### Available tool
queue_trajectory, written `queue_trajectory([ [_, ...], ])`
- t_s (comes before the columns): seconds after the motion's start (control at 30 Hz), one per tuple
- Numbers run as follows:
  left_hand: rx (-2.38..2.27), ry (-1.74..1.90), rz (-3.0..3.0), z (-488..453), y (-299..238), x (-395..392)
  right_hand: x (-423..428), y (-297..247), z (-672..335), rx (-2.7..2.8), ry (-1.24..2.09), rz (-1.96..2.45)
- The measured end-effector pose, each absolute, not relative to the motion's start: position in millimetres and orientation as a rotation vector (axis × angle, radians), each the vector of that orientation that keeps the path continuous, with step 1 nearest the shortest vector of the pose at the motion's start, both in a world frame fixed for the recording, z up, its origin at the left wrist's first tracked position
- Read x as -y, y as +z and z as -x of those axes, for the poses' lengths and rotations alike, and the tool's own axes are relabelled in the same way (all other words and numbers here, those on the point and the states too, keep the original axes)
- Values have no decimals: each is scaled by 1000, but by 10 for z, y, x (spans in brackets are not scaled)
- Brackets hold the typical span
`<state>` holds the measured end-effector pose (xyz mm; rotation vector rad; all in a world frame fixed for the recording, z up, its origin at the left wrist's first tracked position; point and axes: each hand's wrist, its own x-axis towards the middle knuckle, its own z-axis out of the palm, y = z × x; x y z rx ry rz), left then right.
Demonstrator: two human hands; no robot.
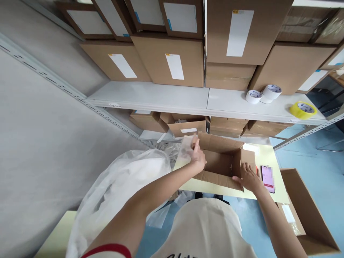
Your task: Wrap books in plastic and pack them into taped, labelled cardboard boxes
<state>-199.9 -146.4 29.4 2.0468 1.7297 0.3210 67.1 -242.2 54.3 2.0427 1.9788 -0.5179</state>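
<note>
An open cardboard box (pixel 219 162) lies on the pale yellow table in front of me, its flaps spread and its inside facing up. At its left end, my left hand (pixel 198 157) is closed on the edge, with the fingers partly hidden. A piece of translucent plastic (pixel 186 146) shows just beyond that hand. My right hand (pixel 250 177) grips the box's near right corner, the thumb along the near side and the fingers over the right flap. A phone (pixel 268 178) with a lit pink screen lies right of this hand. Something small and red peeks out beside the fingers.
Shelves (pixel 161 94) with several cardboard boxes rise behind the table (pixel 276 161). White tape rolls (pixel 253 96) and a yellow tape roll (pixel 303 110) sit on the shelf. A large white plastic bag (pixel 129 179) bulges at left. Another open carton (pixel 309 211) stands at lower right.
</note>
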Motion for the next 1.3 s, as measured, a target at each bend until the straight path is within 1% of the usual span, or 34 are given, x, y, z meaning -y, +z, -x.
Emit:
queue_trajectory([
  [0.1, -1877, 6, -2187, 2452, 401, 1569, 2526, 330, -699, -1987, -796, -2062],
  [0.13, -1890, -27, -2200, 2596, 415, 1619, 2565, 263, -694, -2003, -860, -2097],
  [0.23, -1813, 7, -2149, 2924, 334, 1781, 2650, 115, -645, -2116, -992, -2266],
  [0.33, -1635, 100, -1970, 3049, 84, 1916, 2670, 55, -585, -2207, -1052, -2418],
  [0.5, -1279, 421, -1769, 2924, -269, 1996, 2673, 15, -621, -2118, -1051, -2548],
  [0.63, -1213, 578, -1663, 2707, -314, 1929, 2691, 10, -722, -1938, -1027, -2702],
  [0.67, -1208, 602, -1632, 2657, -318, 1907, 2693, 29, -725, -1915, -964, -2726],
  [0.73, -1187, 652, -1579, 2567, -340, 1874, 2687, 103, -662, -1893, -696, -2752],
  [0.8, -1128, 696, -1538, 2493, -382, 1868, 2658, 213, -479, -1937, -369, -2667],
  [0.87, -1087, 724, -1490, 2438, -431, 1898, 2585, 329, -175, -2093, -207, -2438],
  [0.9, -1082, 728, -1467, 2422, -452, 1923, 2528, 376, 10, -2210, -221, -2276],
  [1.0, -1102, 702, -1462, 2456, -479, 2018, 2302, 448, 571, -2522, -402, -1759],
  [1.07, -1097, 664, -1518, 2567, -473, 2067, 2162, 440, 852, -2582, -485, -1571],
  [1.17, -1232, 591, -1511, 2848, -468, 2055, 2051, 397, 1043, -2584, -523, -1521],
  [1.3, -1777, 538, -1235, 3254, -559, 1813, 2043, 372, 1031, -2589, -483, -1534],
])
